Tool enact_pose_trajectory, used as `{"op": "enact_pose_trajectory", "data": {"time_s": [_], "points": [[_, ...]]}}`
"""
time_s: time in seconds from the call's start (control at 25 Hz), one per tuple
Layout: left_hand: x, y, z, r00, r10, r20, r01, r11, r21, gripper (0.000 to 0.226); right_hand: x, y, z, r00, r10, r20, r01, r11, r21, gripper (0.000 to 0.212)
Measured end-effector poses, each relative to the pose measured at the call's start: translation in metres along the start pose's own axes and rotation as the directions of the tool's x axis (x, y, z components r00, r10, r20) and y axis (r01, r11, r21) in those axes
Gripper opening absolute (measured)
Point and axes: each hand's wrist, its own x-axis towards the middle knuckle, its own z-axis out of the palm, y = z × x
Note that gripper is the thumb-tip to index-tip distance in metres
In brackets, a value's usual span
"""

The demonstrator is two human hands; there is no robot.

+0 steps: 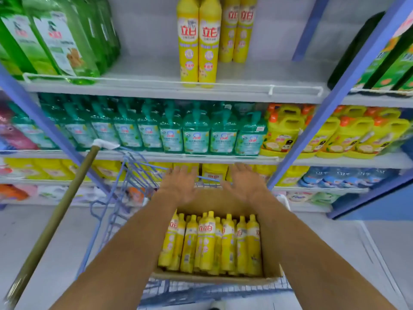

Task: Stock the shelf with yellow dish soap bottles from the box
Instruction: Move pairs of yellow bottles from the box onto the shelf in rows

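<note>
A cardboard box [271,253] sits in a blue wire cart [134,175] below me, packed with several upright yellow dish soap bottles [206,240]. Both my arms reach forward over the box. My left hand [181,184] and my right hand [244,182] hover above the box's far edge, fingers straight and spread, holding nothing. On the top shelf [156,86], several yellow dish soap bottles [199,41] stand in two short rows near the middle, with bare shelf on either side.
Green bottles [60,39] fill the top shelf's left. Teal pump bottles [196,133] and yellow jugs [335,135] line the shelf below. A blue upright post [335,90] stands at the right. A wooden pole [55,215] leans at the left.
</note>
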Motion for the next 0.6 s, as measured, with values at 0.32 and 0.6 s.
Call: {"op": "enact_pose_trajectory", "data": {"time_s": [0.32,0.6], "points": [[0.011,0.051,0.17,0.932,0.004,0.362,0.054,0.988,-0.148,0.074,0.001,0.049,0.176,0.953,0.083,0.291,-0.11,0.991,0.075,0.066],[0.045,0.065,0.261,0.844,0.078,0.531,0.027,0.982,-0.187,0.079,0.009,0.049,0.279,0.872,0.165,0.461,-0.26,0.954,0.149,0.069]]}}
